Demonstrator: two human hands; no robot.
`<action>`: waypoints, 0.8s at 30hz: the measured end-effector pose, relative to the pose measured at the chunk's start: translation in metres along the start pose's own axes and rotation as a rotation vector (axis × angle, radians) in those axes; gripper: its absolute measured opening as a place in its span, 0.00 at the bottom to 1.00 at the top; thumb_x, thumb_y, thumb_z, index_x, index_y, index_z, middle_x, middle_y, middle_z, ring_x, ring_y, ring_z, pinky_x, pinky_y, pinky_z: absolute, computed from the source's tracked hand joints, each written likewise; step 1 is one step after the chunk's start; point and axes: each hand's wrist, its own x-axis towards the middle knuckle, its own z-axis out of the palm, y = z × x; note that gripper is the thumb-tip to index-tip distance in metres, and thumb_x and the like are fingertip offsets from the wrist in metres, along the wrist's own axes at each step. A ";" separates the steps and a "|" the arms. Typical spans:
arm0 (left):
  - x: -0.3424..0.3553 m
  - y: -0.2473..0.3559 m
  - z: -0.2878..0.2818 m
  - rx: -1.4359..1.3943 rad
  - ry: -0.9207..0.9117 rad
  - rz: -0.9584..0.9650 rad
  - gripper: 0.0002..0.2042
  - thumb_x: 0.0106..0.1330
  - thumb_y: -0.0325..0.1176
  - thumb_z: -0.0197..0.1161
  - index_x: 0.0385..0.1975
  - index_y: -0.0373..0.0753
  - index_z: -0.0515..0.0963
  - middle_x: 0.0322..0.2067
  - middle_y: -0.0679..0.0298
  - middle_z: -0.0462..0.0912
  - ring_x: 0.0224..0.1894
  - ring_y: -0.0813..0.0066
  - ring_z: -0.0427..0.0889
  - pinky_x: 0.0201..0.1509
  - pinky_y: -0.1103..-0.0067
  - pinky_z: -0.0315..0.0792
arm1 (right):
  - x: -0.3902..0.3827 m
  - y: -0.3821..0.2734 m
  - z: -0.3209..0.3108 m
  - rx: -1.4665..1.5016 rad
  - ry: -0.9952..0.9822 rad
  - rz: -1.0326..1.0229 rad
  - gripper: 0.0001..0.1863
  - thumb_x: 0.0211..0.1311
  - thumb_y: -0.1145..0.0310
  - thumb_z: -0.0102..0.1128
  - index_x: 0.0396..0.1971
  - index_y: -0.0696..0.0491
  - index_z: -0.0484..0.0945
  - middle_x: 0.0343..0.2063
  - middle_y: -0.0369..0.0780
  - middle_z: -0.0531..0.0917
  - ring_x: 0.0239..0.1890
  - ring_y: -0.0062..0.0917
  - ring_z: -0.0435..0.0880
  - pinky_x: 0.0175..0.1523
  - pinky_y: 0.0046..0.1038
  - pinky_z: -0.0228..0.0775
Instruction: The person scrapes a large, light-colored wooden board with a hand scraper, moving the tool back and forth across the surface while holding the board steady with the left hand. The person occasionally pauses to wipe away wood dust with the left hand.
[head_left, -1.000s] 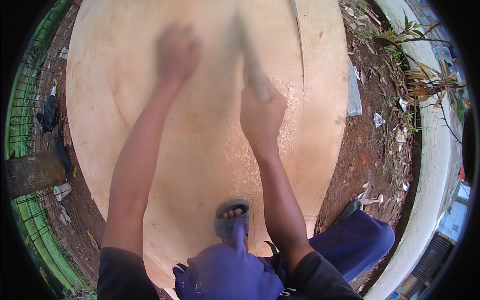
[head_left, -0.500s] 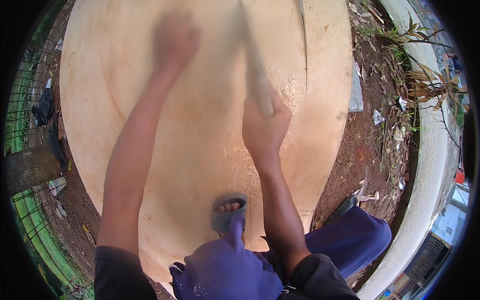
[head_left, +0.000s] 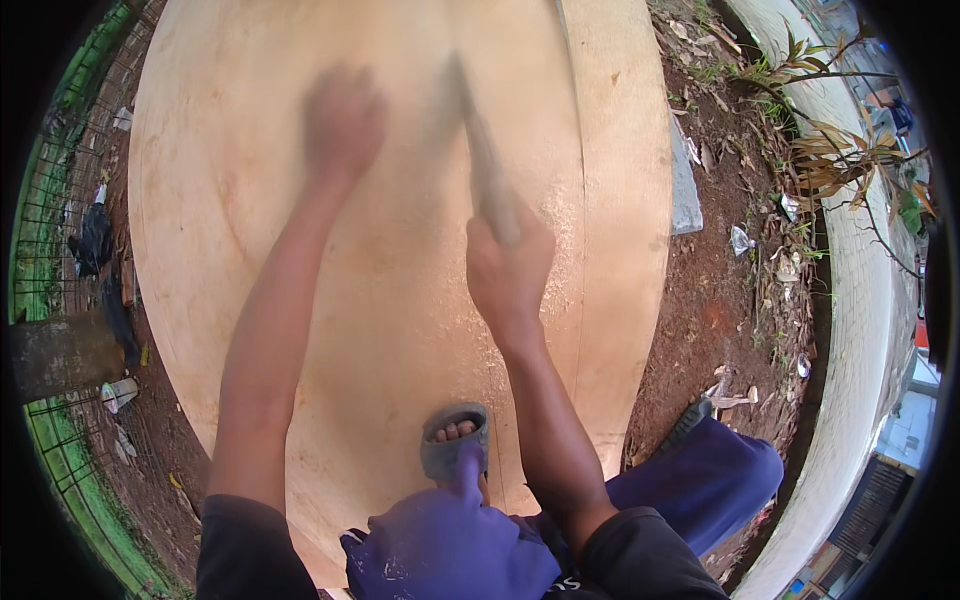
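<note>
A large pale plywood sheet [head_left: 220, 170] fills the middle of the view. My right hand [head_left: 510, 265] grips a long grey tool [head_left: 485, 155], blurred, its far end pointing away from me over the board; I cannot make out its exact kind. My left hand [head_left: 343, 118] is at the board to the left of the tool's far end, its fingers smeared by motion. Fine wood shavings [head_left: 550, 280] lie scattered beside and below my right hand. My sandalled foot [head_left: 453, 430] rests on the sheet between my forearms.
Dirt ground [head_left: 720, 300] with litter runs right of the sheet, with a grey slab [head_left: 683, 200], a leafy plant [head_left: 840, 160] and a white concrete edge [head_left: 840, 380]. At left are a green wall with wire mesh [head_left: 50, 450], a dark post [head_left: 60, 355] and black plastic [head_left: 90, 245].
My right hand and the tool have moved toward me and slightly left in the view. My left hand has shifted a little, still left of the tool and blurred.
</note>
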 end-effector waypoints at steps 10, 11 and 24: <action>-0.006 -0.018 0.003 0.025 0.028 0.011 0.24 0.75 0.51 0.54 0.67 0.49 0.75 0.71 0.52 0.67 0.76 0.52 0.60 0.78 0.55 0.50 | -0.132 0.025 -0.038 0.035 0.039 -0.023 0.30 0.57 0.85 0.56 0.64 0.66 0.73 0.20 0.33 0.76 0.22 0.10 0.72 0.28 0.18 0.69; -0.005 -0.015 0.005 0.023 0.028 0.013 0.24 0.75 0.51 0.54 0.67 0.49 0.75 0.72 0.52 0.67 0.76 0.52 0.60 0.78 0.56 0.50 | -0.131 0.026 -0.039 0.053 0.042 -0.015 0.30 0.57 0.85 0.56 0.64 0.66 0.73 0.20 0.33 0.76 0.22 0.09 0.72 0.29 0.17 0.69; -0.011 -0.021 0.005 0.002 0.050 0.027 0.25 0.75 0.52 0.54 0.67 0.50 0.75 0.72 0.54 0.65 0.76 0.53 0.59 0.79 0.57 0.50 | -0.133 0.017 -0.044 -0.027 0.020 0.010 0.30 0.58 0.85 0.55 0.64 0.66 0.73 0.21 0.32 0.76 0.23 0.10 0.73 0.28 0.18 0.66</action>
